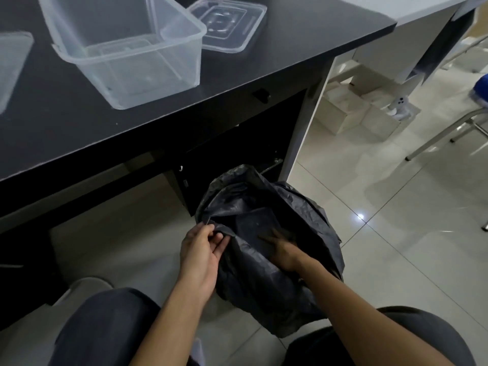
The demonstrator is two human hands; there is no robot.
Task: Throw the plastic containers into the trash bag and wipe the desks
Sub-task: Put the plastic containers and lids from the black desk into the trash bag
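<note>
Black plastic trash bag [290, 215] sits mouth up on the pale tiled floor [396, 233], below the front right corner of the dark desk [237, 83]. Left hand [200, 257] pinches the near rim, likely to keep the mouth open. Right hand [282, 250] is inside, fingers straight, seemingly pressing the film down for room. Deep clear rectangular plastic container [126, 56] near the front edge and flat clear lid [227, 25] just behind it: not yet binned.

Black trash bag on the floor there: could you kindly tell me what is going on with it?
A person's left hand pinches the rim of the black plastic trash bag while the right hand reaches inside. A clear rectangular plastic container and a clear flat lid sit on the black desk, not yet thrown away.
</note>
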